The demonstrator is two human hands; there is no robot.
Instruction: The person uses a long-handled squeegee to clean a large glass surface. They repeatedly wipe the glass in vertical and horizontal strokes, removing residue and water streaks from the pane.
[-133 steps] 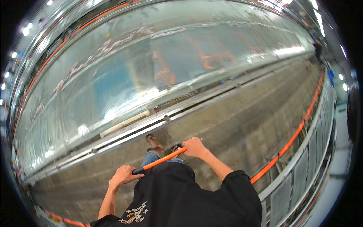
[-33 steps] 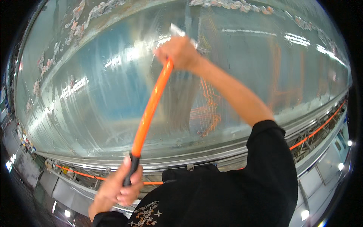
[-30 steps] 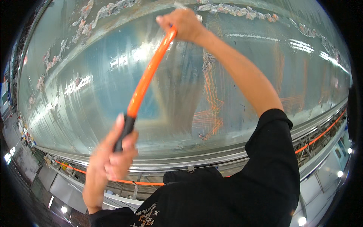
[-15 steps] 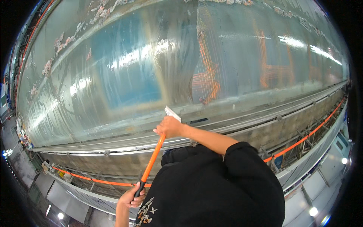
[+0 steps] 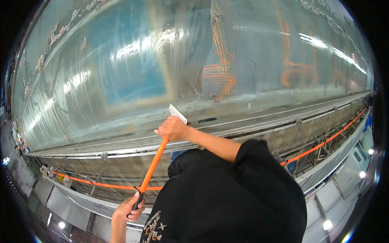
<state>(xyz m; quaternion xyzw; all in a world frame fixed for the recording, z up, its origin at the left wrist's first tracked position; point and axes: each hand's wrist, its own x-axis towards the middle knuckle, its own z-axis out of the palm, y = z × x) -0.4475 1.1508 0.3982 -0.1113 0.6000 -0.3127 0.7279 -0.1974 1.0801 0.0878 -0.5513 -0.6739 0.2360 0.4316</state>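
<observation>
A long-handled scraper (image 5: 153, 165) with an orange shaft slants across the front of my body. My left hand (image 5: 129, 207) is wrapped round its black end grip, low at the left. Up near the head of the tool, my right hand (image 5: 172, 128) is closed round the orange shaft. A flat, pale blade (image 5: 178, 114) sticks out just past my right hand. It lies over the near edge of a wide, glossy grey-green surface (image 5: 251, 73); whether it touches cannot be told. Beyond the blade, a blue rectangle (image 5: 133, 77) shows under a wrinkled, shiny film.
Orange line patterns (image 5: 223, 73) mark the surface to the right. Lumpy pinkish residue (image 5: 52, 34) runs along the upper left. A metal rail (image 5: 243, 130) edges the near side, with a concrete wall below. An orange strap (image 5: 103, 184) stretches along the framework behind me.
The whole view has shifted slightly, so the surface, hands and scraper all sit a little further left and higher. Both hands keep the same hold on the scraper.
</observation>
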